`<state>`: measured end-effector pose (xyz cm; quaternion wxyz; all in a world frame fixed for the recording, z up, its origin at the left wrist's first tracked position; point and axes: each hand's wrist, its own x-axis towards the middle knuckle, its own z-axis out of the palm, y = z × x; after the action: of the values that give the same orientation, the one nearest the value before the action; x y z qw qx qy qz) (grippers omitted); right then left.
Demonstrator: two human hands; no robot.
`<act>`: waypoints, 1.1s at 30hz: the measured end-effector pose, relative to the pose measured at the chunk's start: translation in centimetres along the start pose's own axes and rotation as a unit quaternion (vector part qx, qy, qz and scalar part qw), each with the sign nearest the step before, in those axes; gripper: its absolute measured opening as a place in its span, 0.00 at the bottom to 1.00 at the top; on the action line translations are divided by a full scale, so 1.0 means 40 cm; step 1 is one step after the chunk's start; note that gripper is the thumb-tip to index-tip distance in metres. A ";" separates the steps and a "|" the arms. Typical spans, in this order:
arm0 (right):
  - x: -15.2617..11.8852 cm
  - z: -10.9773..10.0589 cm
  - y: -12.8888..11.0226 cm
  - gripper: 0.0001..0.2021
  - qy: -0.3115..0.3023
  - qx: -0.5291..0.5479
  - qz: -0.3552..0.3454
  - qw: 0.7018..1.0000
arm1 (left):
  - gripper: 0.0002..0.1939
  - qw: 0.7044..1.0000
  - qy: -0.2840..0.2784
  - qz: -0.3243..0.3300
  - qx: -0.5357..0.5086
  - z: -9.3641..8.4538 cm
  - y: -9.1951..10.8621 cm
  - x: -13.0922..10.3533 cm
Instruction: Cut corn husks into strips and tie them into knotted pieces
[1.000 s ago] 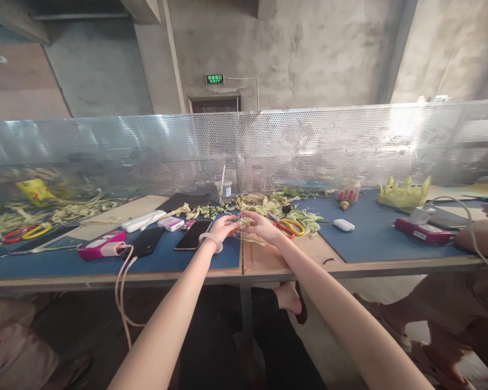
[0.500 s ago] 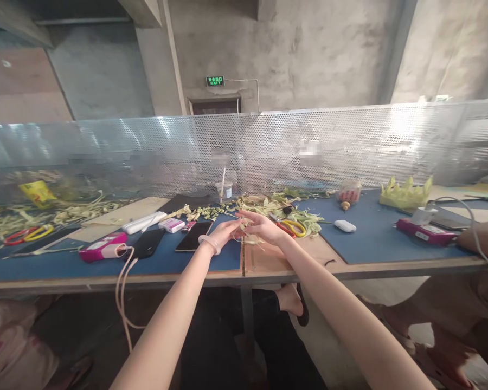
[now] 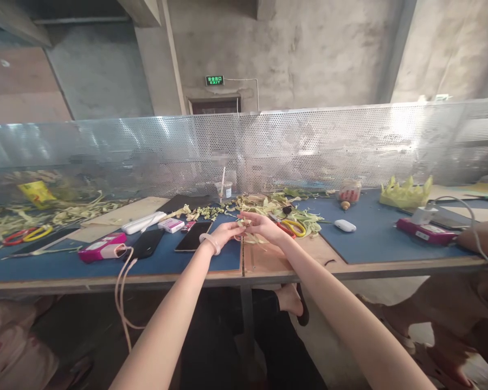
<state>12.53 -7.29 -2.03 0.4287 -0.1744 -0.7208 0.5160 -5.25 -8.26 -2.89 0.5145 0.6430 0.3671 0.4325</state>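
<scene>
Above the table's front half, my left hand point(image 3: 225, 234) and my right hand point(image 3: 263, 227) meet at the fingertips. Both are closed in a pinch on a small pale-green strip of plant leaf point(image 3: 246, 222), mostly hidden by the fingers. A pale bangle point(image 3: 210, 243) circles my left wrist. Just beyond my right hand lies a heap of pale-green leaf strips point(image 3: 264, 205), with yellow-handled scissors point(image 3: 295, 228) at its near right. A black phone point(image 3: 193, 236) lies left of my left hand. Several small knotted green pieces point(image 3: 211, 212) are spread behind it.
A drink cup with a straw point(image 3: 224, 190) stands at the back by the perforated metal screen point(image 3: 329, 141). Left are a magenta power bank point(image 3: 102, 247) with cables over the edge, and another phone point(image 3: 148, 242). Right are a white earbud case point(image 3: 345, 226), a jar point(image 3: 350, 190) and a person's arm point(image 3: 482, 238).
My hands stay together in nearly the same place. My right fingers have drawn in closer to the left ones, and less of the leaf strip shows below them.
</scene>
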 end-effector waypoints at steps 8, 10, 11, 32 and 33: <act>-0.002 0.001 -0.001 0.30 0.043 -0.076 0.004 0.996 | 0.19 0.999 0.031 -0.005 -0.025 -0.008 -0.011 0.008; -0.002 0.000 -0.003 0.30 0.044 -0.069 0.007 0.997 | 0.19 0.999 0.040 -0.008 -0.032 -0.009 -0.011 0.008; -0.002 -0.001 -0.003 0.30 0.044 -0.062 0.005 0.997 | 0.19 0.999 0.039 -0.009 -0.034 -0.010 -0.011 0.007; 0.008 0.013 0.007 0.33 0.030 -0.060 0.014 0.998 | 0.18 0.999 0.001 -0.005 -0.038 -0.010 -0.015 0.006; 0.008 0.012 0.009 0.33 0.035 -0.091 0.009 0.995 | 0.18 1.000 0.010 -0.003 -0.028 -0.013 -0.018 0.009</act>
<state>11.90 -7.22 -2.25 0.4317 -0.2372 -0.7474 0.4457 -5.63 -7.62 -3.48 0.5298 0.6232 0.3615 0.4475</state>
